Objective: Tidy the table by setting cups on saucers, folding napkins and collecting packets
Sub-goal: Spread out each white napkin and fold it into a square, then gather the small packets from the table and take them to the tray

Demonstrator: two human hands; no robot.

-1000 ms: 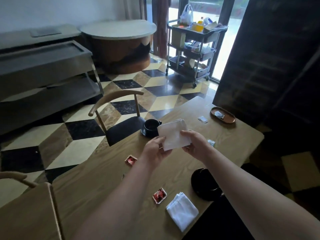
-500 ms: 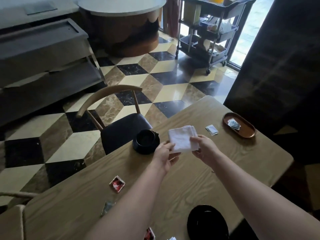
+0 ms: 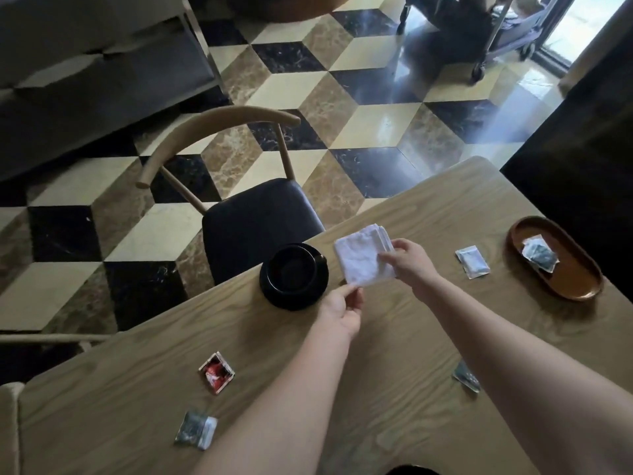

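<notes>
A folded white napkin [image 3: 362, 257] lies on or just above the wooden table [image 3: 428, 323], right of a black cup on its saucer [image 3: 294, 275]. My right hand [image 3: 409, 260] pinches the napkin's right side. My left hand [image 3: 342, 305] pinches its near corner. A white packet [image 3: 472, 261] lies right of the napkin. A brown oval tray [image 3: 565, 282] holds a dark packet [image 3: 540, 257]. A red packet [image 3: 217, 373], a grey packet [image 3: 196, 430] and a dark packet [image 3: 466, 377] lie on the near part of the table.
A wooden chair with a black seat [image 3: 257, 214] stands at the table's far edge, beside the cup. A wheeled cart [image 3: 496, 36] stands on the chequered floor at the back right. Another black object [image 3: 412, 470] peeks in at the bottom edge.
The napkin went from held up and larger to a smaller fold down at the table beside the cup. The view tilted down and closer; the second folded napkin left the frame.
</notes>
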